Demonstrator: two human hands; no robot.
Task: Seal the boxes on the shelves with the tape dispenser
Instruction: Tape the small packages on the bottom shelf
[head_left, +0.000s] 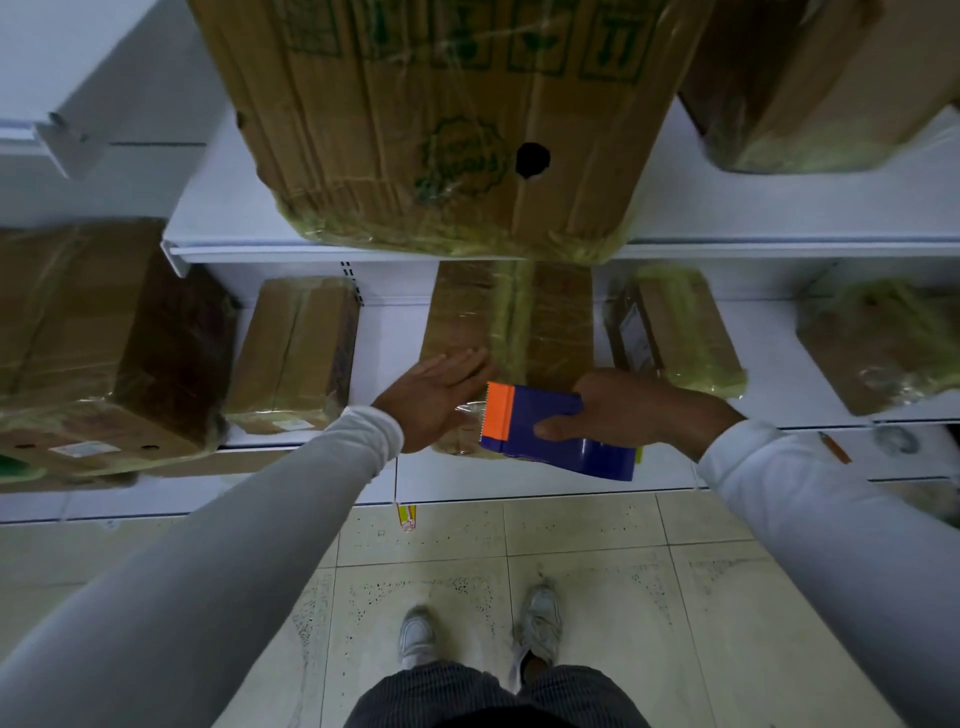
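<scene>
**Tape dispenser held at a box on the lower shelf**

The right hand grips the blue and orange tape dispenser at the near end of the middle box. The left hand lies flat and released against that box. 2 white shoes stand on the tiled floor.

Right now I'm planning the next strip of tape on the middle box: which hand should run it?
The right hand: it already grips the tape dispenser at the box's near edge. The left hand is open and flat beside it, better suited to steadying the box.
</scene>
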